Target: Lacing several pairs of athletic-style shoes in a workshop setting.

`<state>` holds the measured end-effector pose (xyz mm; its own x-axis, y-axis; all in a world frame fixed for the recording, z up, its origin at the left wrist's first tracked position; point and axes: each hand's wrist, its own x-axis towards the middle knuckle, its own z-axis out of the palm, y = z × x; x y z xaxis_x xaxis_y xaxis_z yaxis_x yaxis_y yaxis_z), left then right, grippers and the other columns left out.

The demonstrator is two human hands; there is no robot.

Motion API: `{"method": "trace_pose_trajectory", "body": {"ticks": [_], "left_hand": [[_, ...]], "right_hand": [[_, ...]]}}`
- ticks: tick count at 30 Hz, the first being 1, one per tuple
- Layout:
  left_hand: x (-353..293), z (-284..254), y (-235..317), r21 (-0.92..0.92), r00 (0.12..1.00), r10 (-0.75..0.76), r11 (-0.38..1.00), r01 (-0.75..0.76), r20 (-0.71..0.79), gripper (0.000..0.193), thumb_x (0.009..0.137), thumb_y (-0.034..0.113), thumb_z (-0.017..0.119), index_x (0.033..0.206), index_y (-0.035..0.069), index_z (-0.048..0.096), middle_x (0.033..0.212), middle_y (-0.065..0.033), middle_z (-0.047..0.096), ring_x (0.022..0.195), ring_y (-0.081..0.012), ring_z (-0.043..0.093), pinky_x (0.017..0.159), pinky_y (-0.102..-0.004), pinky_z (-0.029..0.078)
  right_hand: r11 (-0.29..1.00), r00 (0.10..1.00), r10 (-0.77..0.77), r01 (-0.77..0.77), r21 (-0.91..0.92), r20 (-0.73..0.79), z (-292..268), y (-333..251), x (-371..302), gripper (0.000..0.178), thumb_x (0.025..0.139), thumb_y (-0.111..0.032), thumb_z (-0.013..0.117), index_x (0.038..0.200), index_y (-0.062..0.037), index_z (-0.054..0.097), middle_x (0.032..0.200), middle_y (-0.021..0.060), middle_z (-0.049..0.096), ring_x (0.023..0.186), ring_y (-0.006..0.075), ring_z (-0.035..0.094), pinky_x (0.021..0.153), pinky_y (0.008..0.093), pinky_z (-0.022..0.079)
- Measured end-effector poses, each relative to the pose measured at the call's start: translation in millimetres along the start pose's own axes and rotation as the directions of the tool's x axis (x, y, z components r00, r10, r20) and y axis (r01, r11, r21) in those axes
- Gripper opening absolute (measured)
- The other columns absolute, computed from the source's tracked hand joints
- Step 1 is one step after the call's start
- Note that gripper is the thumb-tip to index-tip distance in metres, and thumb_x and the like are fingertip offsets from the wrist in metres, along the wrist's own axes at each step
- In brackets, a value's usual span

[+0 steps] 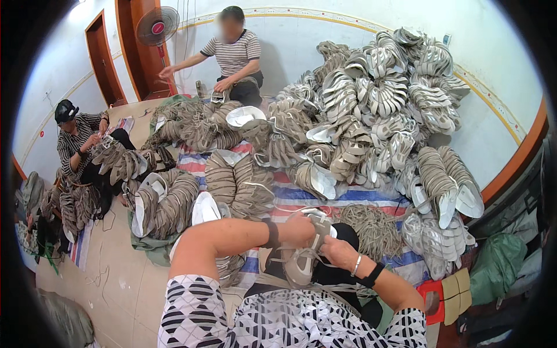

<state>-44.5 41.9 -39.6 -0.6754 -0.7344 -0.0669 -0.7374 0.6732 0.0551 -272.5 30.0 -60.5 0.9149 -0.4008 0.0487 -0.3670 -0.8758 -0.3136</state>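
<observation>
The right hand's (341, 254) fingers are clamped on the edge of a taupe-and-white shoe upper (300, 267). The left hand's (297, 228) fingers are curled together against its upper portion; whether they pinch the material or a lace cannot be determined. The upper is located just below the frame's centre, over the wearer's lap. The two-sided hold appears intended to steady the soft piece, with the lap as support. Its long axis runs steeply, upper right to lower left; the rounded end, judged the toe, points towards the wearer.

Just right of the hands, a heap of loose laces (374, 232) lies on a striped sheet (371, 196), presumably for easy reach. Nested rows of uppers (238, 182) stand above the left hand, probably to save space. A larger pile of uppers (371, 93) occupies the upper right. Two co-workers sit at upper centre (239, 55) and far left (72, 145).
</observation>
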Motion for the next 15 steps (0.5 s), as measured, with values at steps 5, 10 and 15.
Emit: {"method": "trace_pose_trajectory", "body": {"ticks": [5,10,15], "left_hand": [[8.4,5.7,-17.5,-0.926,0.969,-0.243,0.374,0.049,-0.047,0.031,0.091,0.028,0.056,0.088,-0.002,0.066,0.076,-0.0078,0.063,0.073,-0.0162,0.056,0.067,-0.0343,0.046],[1.1,1.8,-4.0,-0.942,0.912,-0.388,0.337,0.008,-0.131,0.021,0.088,0.022,0.063,0.085,0.001,0.067,0.079,-0.0032,0.061,0.077,-0.0115,0.054,0.072,-0.0295,0.045],[-3.5,16.9,-14.7,-0.91,0.853,-0.424,0.395,-0.127,-0.303,0.019,0.086,0.022,0.067,0.087,0.004,0.071,0.099,-0.0064,0.063,0.097,-0.0178,0.055,0.087,-0.033,0.042]], "right_hand": [[0.992,0.987,0.092,-0.078,-0.103,0.132,8.5,17.1,11.4,0.014,0.08,-0.014,0.059,0.076,-0.0046,0.068,0.085,0.0173,0.062,0.077,0.0323,0.062,0.068,0.0421,0.052],[0.957,0.961,0.261,-0.244,-0.157,0.096,7.0,-14.7,19.1,0.015,0.08,-0.016,0.058,0.08,-0.0045,0.068,0.089,0.0174,0.062,0.082,0.0329,0.064,0.069,0.0427,0.052],[0.696,0.827,0.533,-0.308,0.648,-0.179,-1.9,15.8,16.7,0.019,0.089,-0.021,0.059,0.081,-0.0042,0.063,0.071,0.0136,0.061,0.057,0.0279,0.058,0.054,0.0381,0.049]]}}
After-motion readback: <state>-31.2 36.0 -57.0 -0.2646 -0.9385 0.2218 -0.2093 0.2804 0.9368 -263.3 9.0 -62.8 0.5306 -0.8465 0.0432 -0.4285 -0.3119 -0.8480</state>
